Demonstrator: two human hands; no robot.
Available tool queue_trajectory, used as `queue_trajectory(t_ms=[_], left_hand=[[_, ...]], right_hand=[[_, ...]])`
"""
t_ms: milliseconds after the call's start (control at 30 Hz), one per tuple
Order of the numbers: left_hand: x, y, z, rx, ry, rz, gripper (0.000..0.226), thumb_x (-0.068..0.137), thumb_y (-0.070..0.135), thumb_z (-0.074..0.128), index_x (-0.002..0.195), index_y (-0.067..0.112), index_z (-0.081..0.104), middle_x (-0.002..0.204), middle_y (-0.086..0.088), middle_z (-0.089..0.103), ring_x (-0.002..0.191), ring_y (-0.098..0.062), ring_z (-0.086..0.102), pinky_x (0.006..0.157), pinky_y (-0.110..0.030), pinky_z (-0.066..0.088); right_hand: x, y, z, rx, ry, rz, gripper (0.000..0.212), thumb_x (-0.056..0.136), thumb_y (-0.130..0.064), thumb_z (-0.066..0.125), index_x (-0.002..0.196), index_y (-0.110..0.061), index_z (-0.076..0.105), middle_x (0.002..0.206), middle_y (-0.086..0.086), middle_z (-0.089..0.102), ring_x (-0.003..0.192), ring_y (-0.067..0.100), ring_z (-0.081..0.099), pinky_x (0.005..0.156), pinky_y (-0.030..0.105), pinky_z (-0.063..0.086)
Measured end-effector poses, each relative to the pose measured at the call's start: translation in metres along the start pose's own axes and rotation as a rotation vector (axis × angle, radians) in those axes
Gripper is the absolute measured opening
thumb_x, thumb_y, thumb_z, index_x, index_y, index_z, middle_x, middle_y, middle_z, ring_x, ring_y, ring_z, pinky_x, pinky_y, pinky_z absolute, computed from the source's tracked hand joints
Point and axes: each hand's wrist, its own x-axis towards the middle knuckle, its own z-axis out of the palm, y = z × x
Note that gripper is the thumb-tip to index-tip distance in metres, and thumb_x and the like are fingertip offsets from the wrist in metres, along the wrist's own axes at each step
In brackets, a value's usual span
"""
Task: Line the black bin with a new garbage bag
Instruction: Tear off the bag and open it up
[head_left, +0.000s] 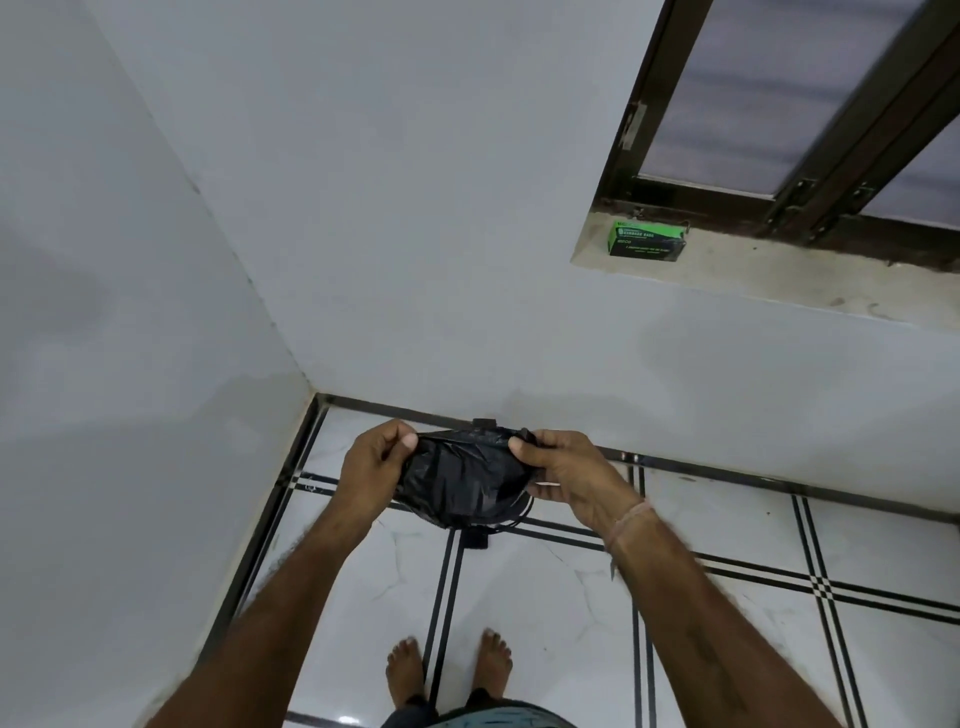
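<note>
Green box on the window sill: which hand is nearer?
Right. The right hand is below-left of the green cardboard box; the left hand is farther left, across the black plastic bag.

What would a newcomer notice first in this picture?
First, the black garbage bag at the centre, pinched between the left hand and the right hand above the tiled floor. Next, the green box standing on the window sill at the upper right.
</note>
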Motion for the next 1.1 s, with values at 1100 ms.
queue_trajectory(t_ms=[1100], left_hand=[[-0.049, 0.05, 0.008, -0.437, -0.136, 0.086, 0.007, 0.093, 0.015, 0.073, 0.096, 0.009, 0.071, 0.091, -0.011, 0.071, 0.088, -0.02, 0.066, 0.086, -0.04, 0.056]], right_hand=[[-0.051, -0.003, 0.095, 0.382, -0.038, -0.047, 0.026, 0.076, -0.033, 0.08, 0.083, -0.012, 0.067, 0.075, 0.004, 0.069, 0.058, 0.01, 0.061, 0.051, 0.02, 0.053]])
